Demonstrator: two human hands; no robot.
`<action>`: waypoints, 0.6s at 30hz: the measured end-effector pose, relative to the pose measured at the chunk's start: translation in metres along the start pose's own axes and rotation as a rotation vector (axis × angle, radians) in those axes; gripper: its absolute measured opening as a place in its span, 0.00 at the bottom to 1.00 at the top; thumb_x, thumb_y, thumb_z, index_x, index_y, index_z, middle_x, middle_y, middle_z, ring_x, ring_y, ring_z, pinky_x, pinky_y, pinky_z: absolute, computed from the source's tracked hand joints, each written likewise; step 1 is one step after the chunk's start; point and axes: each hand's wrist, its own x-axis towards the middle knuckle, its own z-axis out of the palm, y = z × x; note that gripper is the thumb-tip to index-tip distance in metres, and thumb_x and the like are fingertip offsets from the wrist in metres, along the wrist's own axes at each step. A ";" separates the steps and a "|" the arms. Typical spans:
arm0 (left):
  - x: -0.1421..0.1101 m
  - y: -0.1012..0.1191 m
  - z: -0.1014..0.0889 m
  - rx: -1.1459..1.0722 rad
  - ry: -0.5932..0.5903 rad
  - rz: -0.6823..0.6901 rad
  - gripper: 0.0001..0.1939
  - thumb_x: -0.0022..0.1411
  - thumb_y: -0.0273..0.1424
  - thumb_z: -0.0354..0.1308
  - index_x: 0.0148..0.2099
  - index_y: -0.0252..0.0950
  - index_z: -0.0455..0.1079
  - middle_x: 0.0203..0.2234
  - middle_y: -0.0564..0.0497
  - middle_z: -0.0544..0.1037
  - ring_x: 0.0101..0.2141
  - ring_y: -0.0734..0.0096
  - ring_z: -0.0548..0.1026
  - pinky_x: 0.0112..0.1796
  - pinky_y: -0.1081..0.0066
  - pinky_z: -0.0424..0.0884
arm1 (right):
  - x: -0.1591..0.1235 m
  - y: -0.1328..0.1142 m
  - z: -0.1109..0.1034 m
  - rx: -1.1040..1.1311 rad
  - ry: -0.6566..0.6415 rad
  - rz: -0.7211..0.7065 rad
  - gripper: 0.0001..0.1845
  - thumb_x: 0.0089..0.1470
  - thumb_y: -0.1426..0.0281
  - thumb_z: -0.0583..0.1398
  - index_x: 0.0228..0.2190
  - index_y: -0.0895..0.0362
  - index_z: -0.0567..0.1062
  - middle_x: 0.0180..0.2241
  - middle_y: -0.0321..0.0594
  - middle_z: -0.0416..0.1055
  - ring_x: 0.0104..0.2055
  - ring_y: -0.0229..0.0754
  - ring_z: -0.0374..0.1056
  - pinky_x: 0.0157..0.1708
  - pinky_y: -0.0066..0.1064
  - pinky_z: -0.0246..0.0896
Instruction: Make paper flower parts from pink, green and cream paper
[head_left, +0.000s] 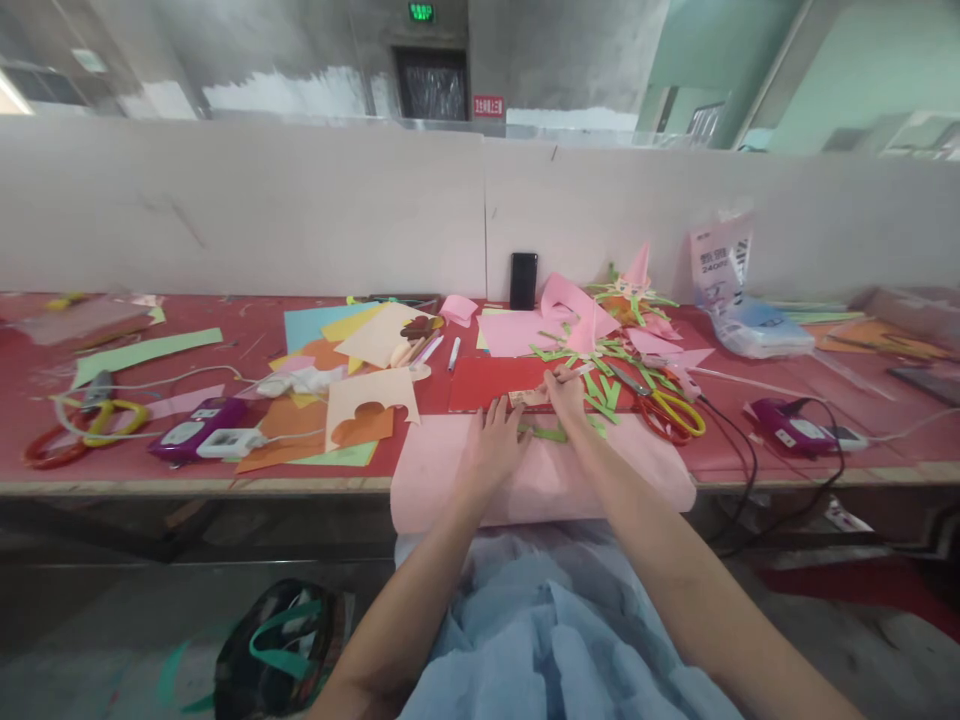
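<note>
A red sheet of paper (487, 378) lies at the table's edge in front of me, above a large pink sheet (442, 470) that hangs over the edge. My left hand (499, 440) rests with fingers spread at the red sheet's lower edge. Between my hands is a small pale strip (529, 397), its kind unclear. My right hand (564, 392) is closed in a pinch around a slim, pale pen-like stick (580, 370), its tip hidden. Green paper scraps (600, 388) lie just right of this hand, beside large scissors (671, 408) with red and yellow handles.
Left of me are coloured sheets (300, 425), a white marker (454, 354), a purple power box (196, 428) and another pair of scissors (105, 420). A black phone (523, 281) leans on the partition (300, 210). At right stand a plastic pack (750, 310) and another purple box (791, 425).
</note>
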 end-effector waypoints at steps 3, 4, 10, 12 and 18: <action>-0.001 0.001 -0.003 -0.015 -0.012 -0.005 0.24 0.65 0.38 0.44 0.61 0.37 0.57 0.61 0.40 0.57 0.61 0.57 0.54 0.59 0.54 0.48 | 0.004 0.001 -0.003 -0.018 -0.027 0.012 0.13 0.47 0.63 0.54 0.17 0.52 0.58 0.12 0.31 0.65 0.19 0.39 0.67 0.22 0.27 0.58; -0.001 0.001 -0.004 -0.019 -0.015 -0.003 0.24 0.65 0.38 0.44 0.61 0.36 0.56 0.61 0.39 0.57 0.61 0.57 0.53 0.59 0.54 0.48 | 0.005 0.001 -0.004 -0.006 -0.052 0.012 0.13 0.48 0.62 0.54 0.17 0.53 0.59 0.12 0.32 0.66 0.19 0.39 0.67 0.22 0.27 0.58; -0.001 0.001 -0.003 -0.018 -0.014 0.004 0.24 0.65 0.37 0.43 0.62 0.37 0.56 0.61 0.41 0.57 0.62 0.57 0.52 0.59 0.53 0.47 | 0.007 0.002 -0.015 0.061 -0.202 -0.014 0.17 0.48 0.55 0.56 0.19 0.53 0.60 0.12 0.32 0.65 0.20 0.39 0.67 0.23 0.28 0.60; -0.001 0.001 -0.003 -0.011 -0.014 0.010 0.24 0.65 0.38 0.43 0.62 0.37 0.55 0.61 0.41 0.57 0.62 0.57 0.52 0.59 0.53 0.47 | 0.006 0.004 -0.015 0.051 -0.220 -0.053 0.16 0.47 0.55 0.57 0.21 0.53 0.61 0.13 0.32 0.66 0.21 0.39 0.67 0.25 0.29 0.60; -0.001 0.001 -0.005 -0.023 -0.027 0.007 0.24 0.65 0.38 0.42 0.62 0.36 0.56 0.61 0.40 0.57 0.62 0.57 0.52 0.59 0.53 0.47 | 0.007 0.007 -0.012 -0.014 -0.236 -0.076 0.13 0.45 0.60 0.57 0.19 0.53 0.61 0.16 0.33 0.68 0.22 0.39 0.67 0.26 0.29 0.60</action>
